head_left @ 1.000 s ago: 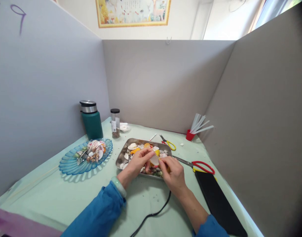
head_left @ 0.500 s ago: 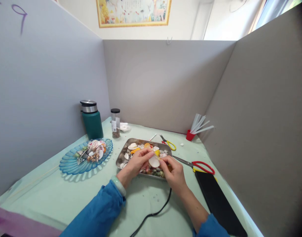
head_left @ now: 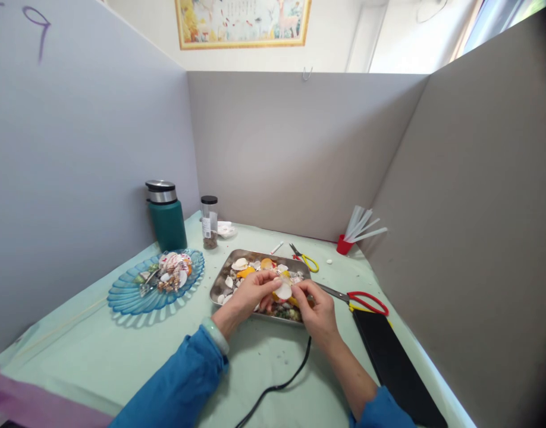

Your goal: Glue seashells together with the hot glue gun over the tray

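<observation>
A pale, rounded seashell (head_left: 284, 290) is pinched between both hands above a metal tray (head_left: 216, 284). My left hand (head_left: 251, 293) grips its left edge with thumb and fingers. On its right edge, my right hand (head_left: 316, 309) closes its fingertips. Under and around the hands, the tray holds many shells in white, orange and yellow, such as a white shell (head_left: 239, 264) near the back left. My hands hide part of the tray's contents.
Left stand a blue scalloped plate (head_left: 125, 297) of shells, a green bottle (head_left: 167, 224) and a jar (head_left: 209, 223). Right lie red-handled scissors (head_left: 366, 302), yellow-handled pliers (head_left: 309, 262), a black slab (head_left: 393, 362) and a red cup (head_left: 344, 245) of glue sticks. A black cable (head_left: 277, 387) runs in front.
The pale shell and both fingertips have shifted slightly to the right and up, and the shell is turned a little differently. Both hands still hold it.
</observation>
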Action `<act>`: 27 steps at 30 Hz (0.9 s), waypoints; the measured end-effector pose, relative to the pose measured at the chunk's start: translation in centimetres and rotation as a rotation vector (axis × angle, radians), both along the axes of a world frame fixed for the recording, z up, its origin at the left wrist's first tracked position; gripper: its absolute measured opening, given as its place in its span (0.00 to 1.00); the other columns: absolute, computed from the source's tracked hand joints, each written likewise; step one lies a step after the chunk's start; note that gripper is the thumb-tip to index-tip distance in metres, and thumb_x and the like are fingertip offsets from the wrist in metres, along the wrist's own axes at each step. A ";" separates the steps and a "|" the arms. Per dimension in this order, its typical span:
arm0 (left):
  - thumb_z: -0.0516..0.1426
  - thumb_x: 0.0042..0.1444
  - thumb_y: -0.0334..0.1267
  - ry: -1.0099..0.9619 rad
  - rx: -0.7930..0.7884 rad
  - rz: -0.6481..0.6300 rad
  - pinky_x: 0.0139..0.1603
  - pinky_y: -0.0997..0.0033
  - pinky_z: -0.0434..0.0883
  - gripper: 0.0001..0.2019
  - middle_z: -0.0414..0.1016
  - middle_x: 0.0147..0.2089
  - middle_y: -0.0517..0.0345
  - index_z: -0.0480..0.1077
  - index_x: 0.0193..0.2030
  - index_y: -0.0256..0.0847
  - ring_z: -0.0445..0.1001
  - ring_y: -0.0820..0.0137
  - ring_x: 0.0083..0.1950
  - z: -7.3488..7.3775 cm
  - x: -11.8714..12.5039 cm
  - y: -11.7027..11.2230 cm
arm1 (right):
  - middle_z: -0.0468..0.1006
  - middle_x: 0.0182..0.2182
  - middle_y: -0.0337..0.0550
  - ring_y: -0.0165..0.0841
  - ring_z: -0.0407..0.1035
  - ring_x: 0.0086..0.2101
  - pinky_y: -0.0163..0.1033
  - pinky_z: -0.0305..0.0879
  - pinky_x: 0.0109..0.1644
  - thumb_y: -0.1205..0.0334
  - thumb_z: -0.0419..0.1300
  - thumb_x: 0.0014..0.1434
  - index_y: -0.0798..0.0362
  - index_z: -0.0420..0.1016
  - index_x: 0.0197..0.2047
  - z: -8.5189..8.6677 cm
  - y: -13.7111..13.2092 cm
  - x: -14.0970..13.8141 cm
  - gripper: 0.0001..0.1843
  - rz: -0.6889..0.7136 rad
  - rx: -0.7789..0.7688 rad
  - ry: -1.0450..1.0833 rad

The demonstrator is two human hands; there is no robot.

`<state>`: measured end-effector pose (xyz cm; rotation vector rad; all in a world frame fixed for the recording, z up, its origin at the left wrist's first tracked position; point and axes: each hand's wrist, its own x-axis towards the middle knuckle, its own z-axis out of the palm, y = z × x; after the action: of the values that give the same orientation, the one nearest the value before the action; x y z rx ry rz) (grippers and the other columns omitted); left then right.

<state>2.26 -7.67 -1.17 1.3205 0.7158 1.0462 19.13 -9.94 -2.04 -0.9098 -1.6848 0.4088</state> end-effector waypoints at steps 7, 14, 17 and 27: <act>0.60 0.52 0.48 -0.031 -0.056 -0.075 0.18 0.77 0.63 0.20 0.66 0.20 0.65 0.71 0.46 0.34 0.55 0.83 0.14 0.4 -0.3 -0.2 | 0.73 0.35 0.43 0.33 0.67 0.34 0.38 0.65 0.39 0.62 0.54 0.62 0.51 0.71 0.40 0.1 0.1 0.1 0.06 -0.063 0.077 0.028; 0.60 0.53 0.45 -0.020 -0.060 -0.217 0.18 0.77 0.63 0.23 0.60 0.23 0.67 0.69 0.53 0.37 0.51 0.84 0.15 0.7 -0.6 -0.7 | 0.71 0.44 0.48 0.38 0.67 0.46 0.44 0.66 0.49 0.67 0.54 0.60 0.49 0.73 0.46 0.2 0.2 0.0 0.11 0.125 0.103 -0.081; 0.60 0.53 0.46 -0.012 -0.068 -0.181 0.19 0.77 0.64 0.23 0.63 0.24 0.65 0.69 0.53 0.38 0.53 0.84 0.15 0.6 -0.4 -0.6 | 0.73 0.38 0.45 0.36 0.69 0.41 0.42 0.66 0.46 0.67 0.54 0.61 0.50 0.73 0.40 0.1 0.3 0.0 0.08 0.167 0.091 -0.046; 0.60 0.52 0.51 -0.035 0.007 0.096 0.38 0.70 0.70 0.19 0.73 0.38 0.53 0.73 0.41 0.36 0.72 0.70 0.36 0.5 0.0 -0.2 | 0.74 0.30 0.39 0.31 0.68 0.30 0.35 0.64 0.35 0.62 0.56 0.61 0.52 0.72 0.34 -0.5 0.5 0.0 0.06 0.011 -0.038 -0.038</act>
<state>2.28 -7.90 -0.69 1.2806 0.7557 1.1465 19.14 -9.48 -2.50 -0.9412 -1.7228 0.4346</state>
